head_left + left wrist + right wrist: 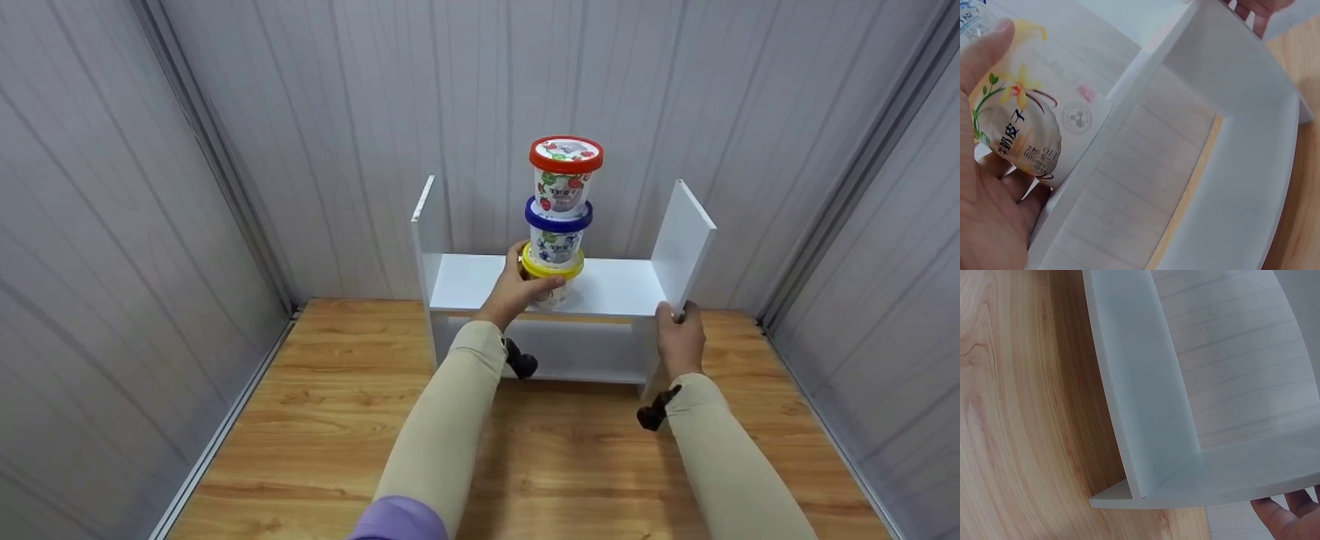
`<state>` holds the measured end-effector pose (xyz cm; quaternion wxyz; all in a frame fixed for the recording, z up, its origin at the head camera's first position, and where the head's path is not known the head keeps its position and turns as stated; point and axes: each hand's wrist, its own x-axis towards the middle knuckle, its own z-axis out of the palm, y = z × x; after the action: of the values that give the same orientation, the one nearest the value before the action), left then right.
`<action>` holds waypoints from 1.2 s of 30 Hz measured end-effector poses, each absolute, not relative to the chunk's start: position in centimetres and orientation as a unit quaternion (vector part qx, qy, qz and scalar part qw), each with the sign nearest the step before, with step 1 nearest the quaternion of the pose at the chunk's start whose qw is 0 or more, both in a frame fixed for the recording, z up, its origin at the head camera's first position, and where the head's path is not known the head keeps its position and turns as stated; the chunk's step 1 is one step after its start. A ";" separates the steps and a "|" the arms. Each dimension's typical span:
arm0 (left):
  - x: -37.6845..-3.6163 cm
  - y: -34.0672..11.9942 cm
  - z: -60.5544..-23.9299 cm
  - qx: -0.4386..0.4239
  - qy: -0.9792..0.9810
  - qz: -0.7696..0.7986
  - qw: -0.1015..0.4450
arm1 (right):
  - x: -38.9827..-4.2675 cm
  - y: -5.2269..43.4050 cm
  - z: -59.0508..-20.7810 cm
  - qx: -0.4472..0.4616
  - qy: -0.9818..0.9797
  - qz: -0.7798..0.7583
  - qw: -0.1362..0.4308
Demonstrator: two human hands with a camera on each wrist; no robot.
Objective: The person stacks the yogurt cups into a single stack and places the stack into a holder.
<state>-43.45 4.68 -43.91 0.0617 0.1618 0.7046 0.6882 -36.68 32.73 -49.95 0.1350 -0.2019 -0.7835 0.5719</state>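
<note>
Three paper tubs stand stacked on the upper board of a small white shelf (pixel 619 291). The top tub (pixel 562 190) has a red lid, the middle tub (pixel 556 244) a blue lid, and the bottom tub (pixel 1019 126) a yellow lid and a vanilla flower print. My left hand (pixel 517 291) grips the bottom tub, thumb across its front and fingers around its left side. With my right hand (pixel 681 341) I hold the front edge of the shelf's right side panel (pixel 681 236); in the right wrist view several fingertips (pixel 1269 513) show at that edge.
Below the upper board lies a lower board (pixel 585 349) with an open back. The shelf stands on a wood-grain tabletop (pixel 345 420), close to the panelled back wall (pixel 360 150). Further panelled walls rise at left and right. A black wrist camera (pixel 521 361) sits below my left hand.
</note>
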 end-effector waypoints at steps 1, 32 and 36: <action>-43.4 4.7 -43.9 0.159 0.705 0.689 0.060 | -36.6 32.7 -50.0 -0.201 -0.783 0.572 0.138; -42.0 5.6 -43.8 0.105 0.731 0.672 0.054 | -35.4 32.2 -50.7 -0.187 -0.784 0.570 0.159; -41.7 5.6 -43.9 0.107 0.740 0.663 0.042 | -35.2 32.2 -51.0 -0.173 -0.787 0.568 0.170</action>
<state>-41.71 5.64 -43.87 0.0423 0.1074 0.7399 0.6627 -35.21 32.16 -50.98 0.1700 -0.1729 -0.7868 0.5676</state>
